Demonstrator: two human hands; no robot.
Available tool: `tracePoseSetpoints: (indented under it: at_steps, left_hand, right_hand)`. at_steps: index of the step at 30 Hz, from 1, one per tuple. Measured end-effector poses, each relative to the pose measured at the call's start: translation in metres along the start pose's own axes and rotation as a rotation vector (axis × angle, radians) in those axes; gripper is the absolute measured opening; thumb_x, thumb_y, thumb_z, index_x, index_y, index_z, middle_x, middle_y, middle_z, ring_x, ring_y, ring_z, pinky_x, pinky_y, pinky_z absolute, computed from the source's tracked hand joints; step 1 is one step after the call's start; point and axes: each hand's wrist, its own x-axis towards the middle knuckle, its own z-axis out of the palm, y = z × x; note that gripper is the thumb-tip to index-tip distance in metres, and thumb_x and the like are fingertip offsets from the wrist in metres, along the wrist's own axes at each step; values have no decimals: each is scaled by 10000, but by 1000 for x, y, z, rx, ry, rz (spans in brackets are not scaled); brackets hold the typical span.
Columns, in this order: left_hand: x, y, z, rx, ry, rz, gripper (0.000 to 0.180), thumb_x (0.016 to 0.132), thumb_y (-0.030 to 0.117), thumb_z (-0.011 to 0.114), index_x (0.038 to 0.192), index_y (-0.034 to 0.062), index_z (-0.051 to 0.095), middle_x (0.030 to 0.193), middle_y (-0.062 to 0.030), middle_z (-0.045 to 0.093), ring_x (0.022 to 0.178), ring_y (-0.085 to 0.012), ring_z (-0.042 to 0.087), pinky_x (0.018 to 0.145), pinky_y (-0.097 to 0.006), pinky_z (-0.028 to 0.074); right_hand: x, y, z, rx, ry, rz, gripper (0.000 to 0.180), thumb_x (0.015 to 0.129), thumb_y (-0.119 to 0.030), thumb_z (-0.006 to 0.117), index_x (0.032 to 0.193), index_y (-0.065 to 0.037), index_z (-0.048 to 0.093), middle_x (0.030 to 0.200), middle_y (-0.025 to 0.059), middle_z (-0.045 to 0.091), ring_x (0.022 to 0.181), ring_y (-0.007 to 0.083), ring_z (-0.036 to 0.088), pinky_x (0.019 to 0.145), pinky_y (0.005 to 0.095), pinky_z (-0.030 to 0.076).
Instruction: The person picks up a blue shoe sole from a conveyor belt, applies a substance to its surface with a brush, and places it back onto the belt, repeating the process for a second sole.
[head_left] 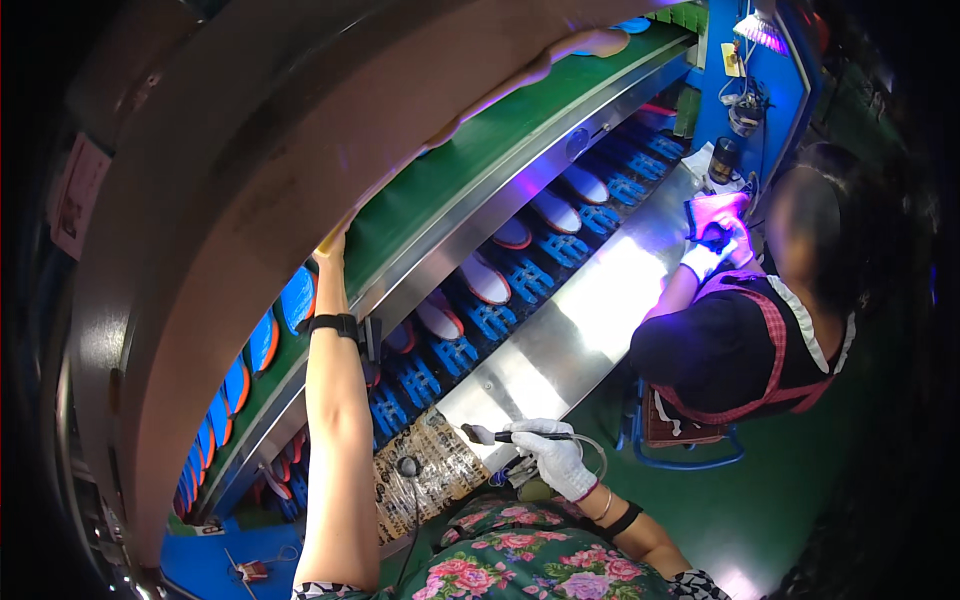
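The shoe sole (336, 238) sits left of centre in the frame, at the near edge of the upper green conveyor belt (470, 160) — only its yellowish end shows, the rest hidden under the curved metal hood (200, 200) that fills the upper left. The left hand (330, 255) reaches straight up to it from the lower edge; the fingers lie against that end, but whether they pinch it or only press on it cannot be told. From what shows, the sole seems to run up and to the right along the belt, away from the fingertips. On the wrist is a black band (334, 324).

Below the belt, a slanting row of blue carriers with white-and-orange soles (485, 280) runs from lower left to upper right. Right of the left forearm, low in the frame, the right hand (555, 458) in a white glove is closed around a pen-like tool (505, 436), its tip pointing left, well apart from the sole — the left hand is the nearer by far.

At the right, another person (760, 330) in a dark top works under violet light at the steel table (570, 330).
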Motion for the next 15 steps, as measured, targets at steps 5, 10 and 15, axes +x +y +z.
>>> tracePoseSetpoints:
  at_steps: [5, 10, 15]
  left_hand:
    - [6, -2, -4, -197, 156, 32, 356, 688, 157, 863, 990, 65, 699, 1043, -151, 717, 1014, -275, 659, 918, -385, 493]
    - [3, 57, 21, -147, -74, 57, 372, 711, 160, 864, 1030, 59, 700, 1175, -158, 704, 1102, -286, 648, 943, -387, 487]
    - [34, 88, 54, -142, -57, 88, 371, 713, 165, 862, 1024, 53, 693, 1183, -152, 703, 1124, -289, 640, 973, -379, 472]
  right_hand:
    - [1, -7, -7, 112, -27, 71, 184, 873, 23, 718, 1050, 35, 767, 983, 90, 766, 860, 135, 699, 790, 250, 544]
    - [-5, -8, -22, 110, 42, 48, 148, 884, 70, 677, 1009, 43, 752, 1003, 133, 757, 884, 184, 717, 814, 268, 568]
    - [-11, -11, -17, 51, 21, 21, 159, 892, 40, 691, 1036, 41, 758, 1008, 106, 761, 892, 150, 706, 809, 249, 555]
